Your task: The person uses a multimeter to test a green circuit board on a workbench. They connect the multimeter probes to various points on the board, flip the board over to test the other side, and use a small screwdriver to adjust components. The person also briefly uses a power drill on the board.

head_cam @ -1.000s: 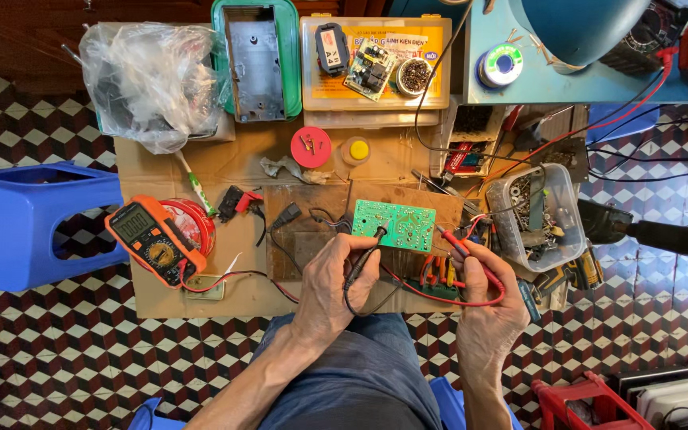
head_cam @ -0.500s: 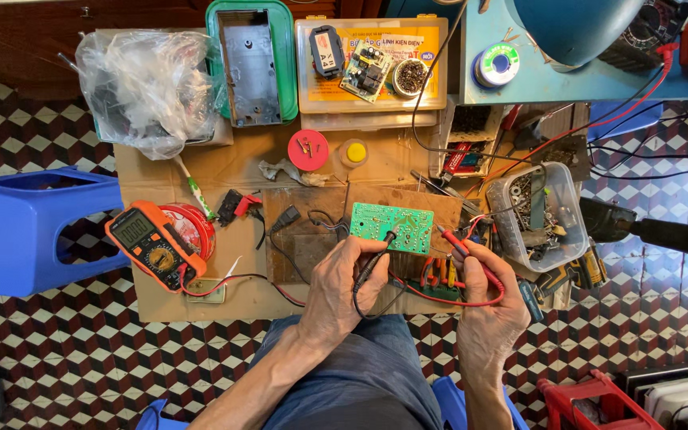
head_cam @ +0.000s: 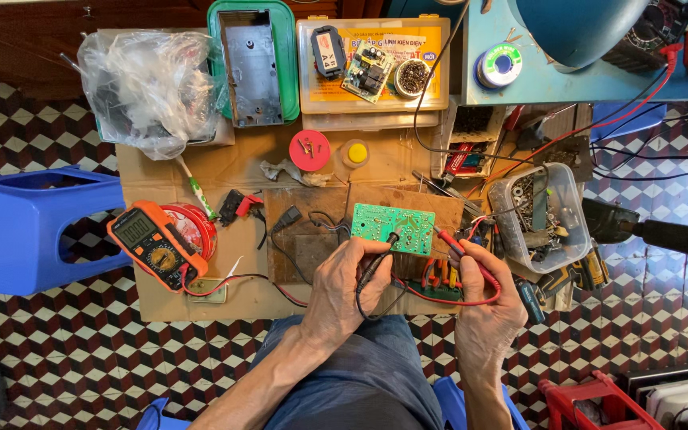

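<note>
A green circuit board [head_cam: 392, 228] lies on a wooden board [head_cam: 316, 239] over cardboard on the floor. My left hand [head_cam: 344, 291] grips a black probe [head_cam: 382, 255] whose tip touches the circuit board's lower middle. My right hand [head_cam: 483, 306] pinches a red probe [head_cam: 459, 253], its tip at the circuit board's right edge. Red and black leads run left to an orange multimeter [head_cam: 157, 244] that leans on a red round tin [head_cam: 193, 227].
A blue plastic stool [head_cam: 25, 227] stands at left. A clear tub of parts [head_cam: 539, 215] sits at right, pliers beside it. Farther back are a plastic bag [head_cam: 149, 84], a green-rimmed case [head_cam: 252, 64], a yellow parts box [head_cam: 372, 68], a red lid [head_cam: 310, 150] and a solder spool [head_cam: 497, 65].
The view has drifted slightly. Both hands keep their probes on the green circuit board with only small shifts of the tips.
</note>
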